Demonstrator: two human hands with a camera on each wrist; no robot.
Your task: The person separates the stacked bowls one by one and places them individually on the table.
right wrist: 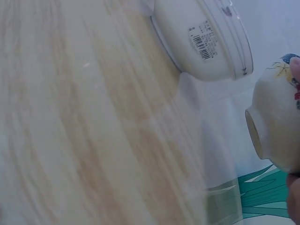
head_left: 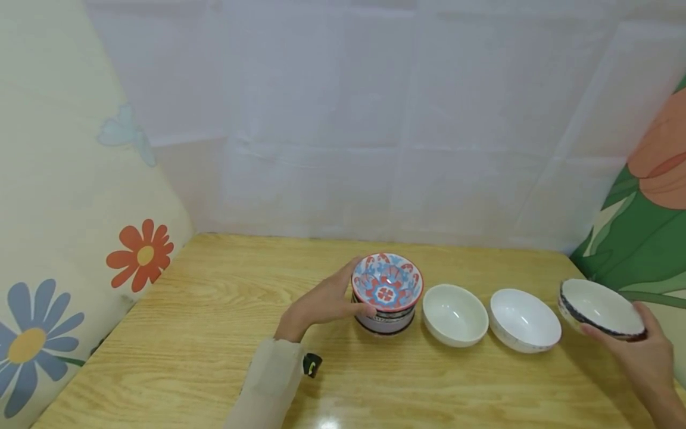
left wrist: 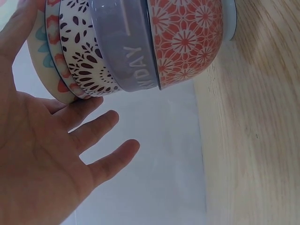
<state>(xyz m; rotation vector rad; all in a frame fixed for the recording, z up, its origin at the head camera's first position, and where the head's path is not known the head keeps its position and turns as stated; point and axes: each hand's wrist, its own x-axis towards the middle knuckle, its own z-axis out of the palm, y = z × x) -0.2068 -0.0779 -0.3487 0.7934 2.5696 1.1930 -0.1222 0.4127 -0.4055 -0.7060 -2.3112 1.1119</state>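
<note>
A stack of bowls [left wrist: 123, 47] stands on the table, one nested in another. From the bottom up it shows a red flowered bowl [left wrist: 185, 42], a grey-purple lettered bowl [left wrist: 123, 28] and a white bowl with dark spots [left wrist: 84, 51]. The top bowl [head_left: 387, 283] has a red and blue pattern. My left hand [head_left: 329, 301] holds this top bowl by its side, thumb in front, other fingers spread behind. My right hand [head_left: 640, 351] grips a cream bowl with a dark rim [head_left: 600, 307] at its right side. In the right wrist view its foot is raised off the table.
Between the hands, a cream bowl [head_left: 455, 316] and a white bowl [head_left: 525, 320] sit side by side on the wooden table [head_left: 177, 345]. The white bowl's underside bears a barcode label. A white sheet [head_left: 321, 119] hangs behind, with flower-printed cloths at both sides.
</note>
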